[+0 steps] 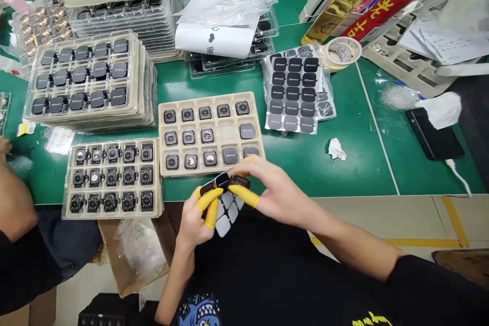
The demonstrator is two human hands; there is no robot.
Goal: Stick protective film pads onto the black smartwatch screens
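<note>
My left hand (196,219), in yellow finger cots, is closed on a sheet of square stickers (222,224), some black and some grey. My right hand (280,186), also with yellow finger cots, pinches a dark smartwatch body (240,181) close to the sheet's upper edge. Whether the two touch is hard to make out. Just beyond my hands lies a beige tray (228,132) of watch bodies. Several show their round sensor backs; a few at the right show dark covered faces. One compartment in the middle row holds nothing.
A second watch tray (68,183) sits to the left, below stacked trays (147,86). More sticker sheets (293,94), a tape roll (346,53), a bottle (336,10) and a charging phone (435,135) lie rightward. Another person's arm (15,193) rests at left.
</note>
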